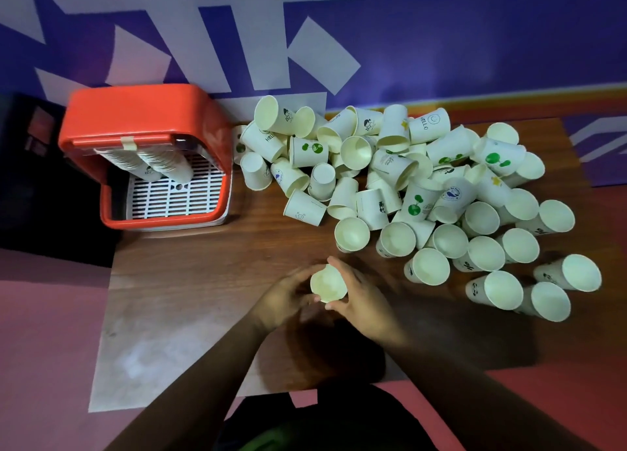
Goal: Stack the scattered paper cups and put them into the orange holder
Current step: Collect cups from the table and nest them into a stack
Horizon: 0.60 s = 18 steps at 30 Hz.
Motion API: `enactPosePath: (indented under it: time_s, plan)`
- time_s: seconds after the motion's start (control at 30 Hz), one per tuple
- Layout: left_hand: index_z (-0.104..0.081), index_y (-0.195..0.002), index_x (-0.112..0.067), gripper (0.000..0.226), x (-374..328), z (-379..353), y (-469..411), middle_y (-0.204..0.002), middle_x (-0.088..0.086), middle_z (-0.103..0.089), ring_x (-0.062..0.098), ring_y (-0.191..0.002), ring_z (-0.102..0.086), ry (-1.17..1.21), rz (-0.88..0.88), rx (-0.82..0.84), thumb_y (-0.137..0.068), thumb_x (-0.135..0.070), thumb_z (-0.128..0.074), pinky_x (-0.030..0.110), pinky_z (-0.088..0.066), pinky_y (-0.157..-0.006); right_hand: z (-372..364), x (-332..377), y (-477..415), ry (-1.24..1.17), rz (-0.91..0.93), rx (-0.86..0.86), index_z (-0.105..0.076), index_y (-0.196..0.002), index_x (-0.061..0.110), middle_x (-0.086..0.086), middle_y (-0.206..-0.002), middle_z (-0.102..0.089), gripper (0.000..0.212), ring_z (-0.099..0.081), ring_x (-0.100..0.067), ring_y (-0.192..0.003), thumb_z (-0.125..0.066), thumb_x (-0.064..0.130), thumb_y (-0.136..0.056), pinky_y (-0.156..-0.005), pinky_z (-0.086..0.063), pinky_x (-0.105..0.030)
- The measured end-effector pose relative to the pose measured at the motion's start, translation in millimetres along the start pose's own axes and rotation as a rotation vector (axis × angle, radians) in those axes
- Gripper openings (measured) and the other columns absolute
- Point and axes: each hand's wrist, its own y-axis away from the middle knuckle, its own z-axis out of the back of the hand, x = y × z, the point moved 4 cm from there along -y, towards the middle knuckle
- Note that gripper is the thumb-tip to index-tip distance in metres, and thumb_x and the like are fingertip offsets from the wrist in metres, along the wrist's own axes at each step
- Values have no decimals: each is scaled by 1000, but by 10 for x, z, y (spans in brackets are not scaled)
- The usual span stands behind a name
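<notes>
A white paper cup (327,283), mouth facing up, is held over the wooden table between both hands. My left hand (284,298) grips its left side and my right hand (359,294) curls round its right side. Whether more cups sit nested under it is hidden by my fingers. A big heap of scattered paper cups (400,185) covers the right half of the table, some upright, many lying on their sides. The orange holder (135,117) stands at the far left with two stacks of cups (159,165) hanging inside above a white grille.
The wooden table (210,253) has bare surface between the holder and my hands. Its front edge lies near my forearms. A blue and white wall rises right behind the cups. A dark object (30,138) sits left of the holder.
</notes>
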Motion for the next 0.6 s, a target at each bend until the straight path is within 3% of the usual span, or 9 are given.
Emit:
enactPosePath:
  time_s: [0.13, 0.23, 0.33, 0.43, 0.53, 0.6]
  plan:
    - [-47, -143, -42, 70, 82, -62, -11, -145, -12, -53, 14, -136, -49, 43, 31, 9, -82, -29, -78, 48, -41, -113, 184, -63, 90, -62, -14, -66, -33, -148, 26, 12, -149, -34, 85, -32, -4, -138, -79, 35, -77, -111, -26, -20]
    - [-49, -140, -39, 61, -34, -32, -101, -138, -11, -55, 11, -127, -55, 88, 36, -72, -86, -29, -77, 38, -48, -107, 542, -305, 241, -20, -110, -357, -51, -131, 22, 4, -135, -45, 54, -52, -18, -122, -62, 47, -85, -100, -45, -34]
    - [-58, -131, -29, 43, -259, 75, -360, -120, -8, -53, 6, -112, -59, -99, -59, -228, -91, -21, -72, 36, -53, -99, 803, -629, 365, 164, -226, -560, -62, -112, 8, -12, -118, -52, 42, -57, -33, -108, -58, 38, -83, -89, -51, -46]
    - [-61, -130, -22, 50, -499, 91, -698, -115, 0, -49, 1, -101, -57, -270, -120, -214, -85, -5, -72, 32, -51, -99, 864, -864, 380, 244, -357, -535, -64, -106, 1, -21, -115, -53, 36, -54, -40, -107, -67, 23, -77, -91, -49, -45]
    - [-65, -127, -15, 48, -574, 39, -974, -109, 6, -44, 26, -101, -58, -428, -65, -140, -81, -6, -75, 30, -46, -97, 807, -1002, 327, 311, -426, -377, -66, -103, 0, -22, -119, -51, 37, -51, -41, -111, -64, 27, -78, -93, -48, -47]
    - [-67, -123, -12, 44, -536, 22, -1072, -110, 9, -48, 28, -102, -59, -513, -19, -110, -80, -11, -77, 23, -41, -88, 774, -1035, 322, 329, -429, -313, -68, -103, 3, -19, -123, -51, 40, -49, -39, -114, -51, 28, -77, -93, -47, -46]
